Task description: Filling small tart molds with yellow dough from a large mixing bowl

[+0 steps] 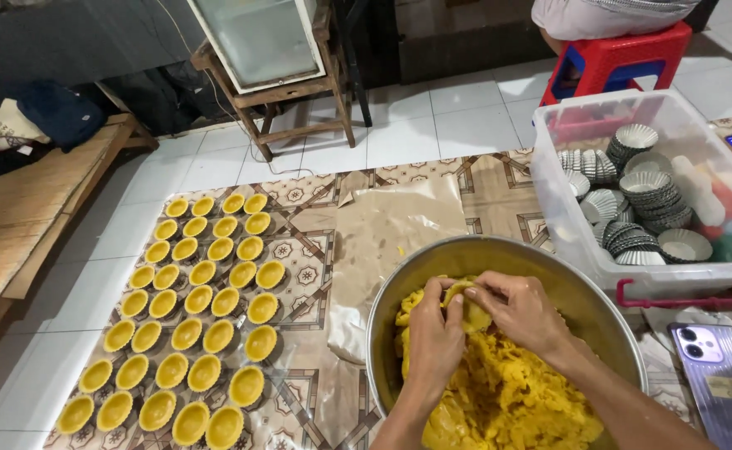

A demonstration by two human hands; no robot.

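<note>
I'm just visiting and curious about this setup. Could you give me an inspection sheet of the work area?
Surface: patterned floor mat with a sheet of brown paper on it.
Job's things: metal bowl of yellow dough; rows of dough-lined tart shells on the mat.
Clutter: phone at right; clothes on a wooden bench.
Hands: left hand and right hand both pinch one dough lump over the bowl.
Cables: nothing seen.
Surroundings: clear plastic bin of empty fluted tins; red stool; wooden stand; white floor tiles.
</note>
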